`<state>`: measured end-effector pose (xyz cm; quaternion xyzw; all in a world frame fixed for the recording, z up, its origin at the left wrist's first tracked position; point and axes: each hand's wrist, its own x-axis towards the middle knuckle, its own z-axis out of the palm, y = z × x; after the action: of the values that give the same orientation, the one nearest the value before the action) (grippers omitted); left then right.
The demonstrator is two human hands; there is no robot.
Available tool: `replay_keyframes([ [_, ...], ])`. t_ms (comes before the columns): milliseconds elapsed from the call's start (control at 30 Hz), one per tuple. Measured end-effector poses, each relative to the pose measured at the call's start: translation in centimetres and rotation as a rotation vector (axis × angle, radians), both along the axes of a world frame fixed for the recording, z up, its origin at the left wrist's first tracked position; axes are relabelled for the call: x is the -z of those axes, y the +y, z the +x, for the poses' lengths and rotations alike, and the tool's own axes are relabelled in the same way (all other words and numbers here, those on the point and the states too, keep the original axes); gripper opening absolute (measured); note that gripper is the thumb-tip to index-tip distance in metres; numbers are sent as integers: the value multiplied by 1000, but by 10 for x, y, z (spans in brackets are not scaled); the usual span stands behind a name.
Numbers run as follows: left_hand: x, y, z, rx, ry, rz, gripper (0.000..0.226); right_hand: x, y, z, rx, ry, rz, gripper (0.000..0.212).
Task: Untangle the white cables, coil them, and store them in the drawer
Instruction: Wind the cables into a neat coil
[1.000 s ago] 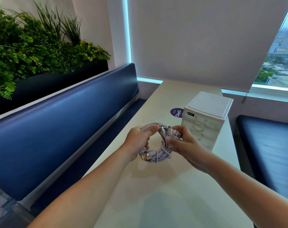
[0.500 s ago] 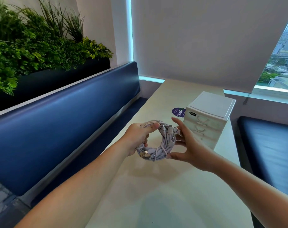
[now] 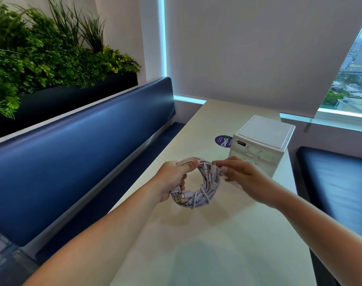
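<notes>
On my far left one long dark planter (image 3: 76, 96) holds a dense row of green plants (image 3: 41, 56). It sits on the ledge behind a blue padded bench back (image 3: 83, 153). The pale table (image 3: 217, 254) runs from me towards the wall, where a roller blind (image 3: 258, 48) hangs drawn down.

My left hand (image 3: 172, 180) grips the left side of the one coil of white cables (image 3: 202, 190). The thumb lies over the top strands and the fingers curl through the middle. I hold the coil up over the table, near the drawer unit and on its left. I cannot count the cables wound into it. Several plugs stick out, and a gold USB plug (image 3: 177, 200) shows at the lower left.

One round purple sticker (image 3: 223, 141) lies on the table beyond the coil. My right hand (image 3: 245, 176) pinches the coil's upper right edge between fingers and thumb, though the fingertips are blurred.

Just behind that hand stands one small white drawer unit (image 3: 264, 139) with a flat lid. I can make out two drawer fronts above my hand, both closed, so nothing inside shows; the lower ones are hidden. Further right is a second blue bench seat (image 3: 337, 182), and a window (image 3: 353, 79) looks out over a city.
</notes>
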<state>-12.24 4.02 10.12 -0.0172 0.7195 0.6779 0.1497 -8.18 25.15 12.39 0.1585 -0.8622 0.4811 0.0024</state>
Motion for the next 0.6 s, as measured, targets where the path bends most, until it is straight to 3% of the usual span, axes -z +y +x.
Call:
replay_keyframes([
  [100, 0, 1, 0, -12, 9, -20, 44, -4, -3, 1, 110, 47, -6, 22],
  [233, -1, 2, 1, -7, 7, -19, 28, -5, -6, 1, 128, -33, -32, 13],
  [600, -3, 4, 5, 3, 80, -151, 46, -12, -12, -1, 33, -283, -69, 23],
])
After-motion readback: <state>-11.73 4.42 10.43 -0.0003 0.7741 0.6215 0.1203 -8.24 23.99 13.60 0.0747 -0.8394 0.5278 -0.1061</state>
